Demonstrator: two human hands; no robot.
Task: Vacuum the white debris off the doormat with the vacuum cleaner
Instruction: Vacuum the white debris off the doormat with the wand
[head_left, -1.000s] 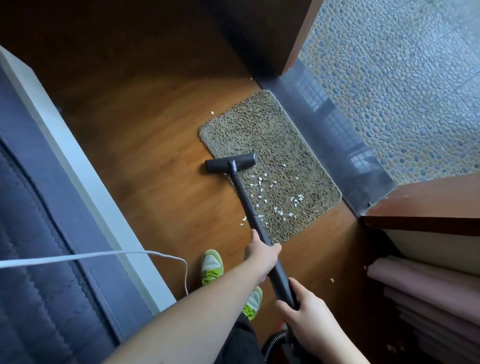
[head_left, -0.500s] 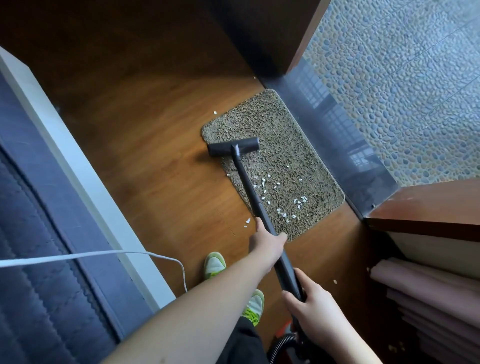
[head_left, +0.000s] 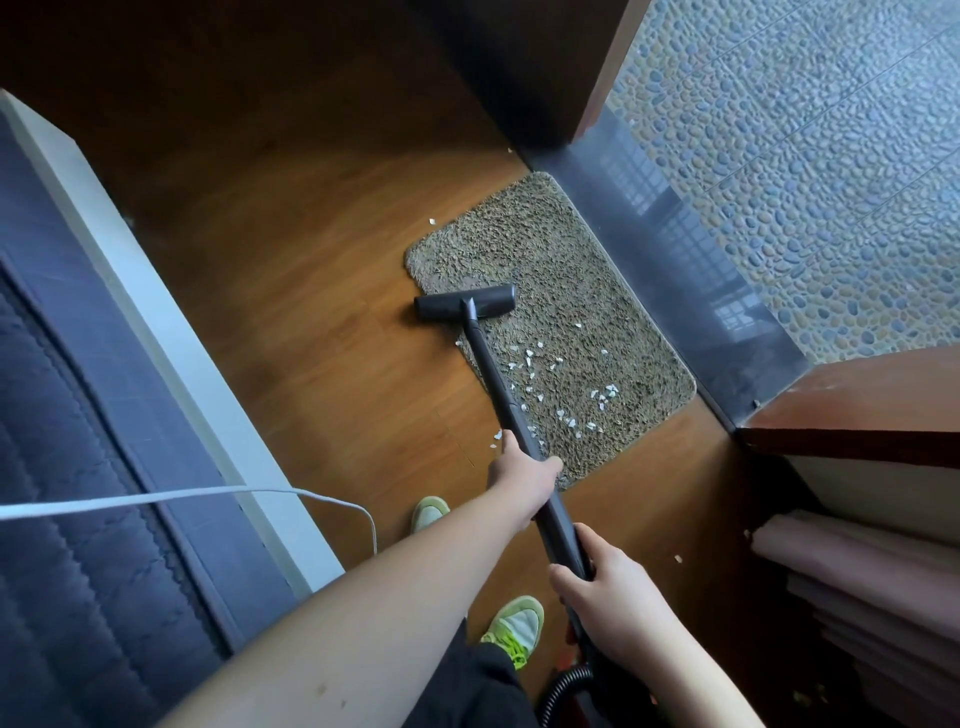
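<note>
Both hands grip the black vacuum wand (head_left: 493, 379): left hand (head_left: 522, 470) farther down, right hand (head_left: 605, 592) nearer the body. The floor nozzle (head_left: 465, 302) rests across the doormat (head_left: 550, 260) left edge, partly on the wooden floor (head_left: 311, 312). White debris (head_left: 563, 387) lies scattered on the mat between nozzle and hands.

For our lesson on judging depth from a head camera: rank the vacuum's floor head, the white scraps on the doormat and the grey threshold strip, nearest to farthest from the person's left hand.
1. White scraps: on the doormat, just beyond the left hand.
2. Floor head: farther up, at the mat's left edge.
3. Threshold strip: beyond the mat, on the right.
</note>
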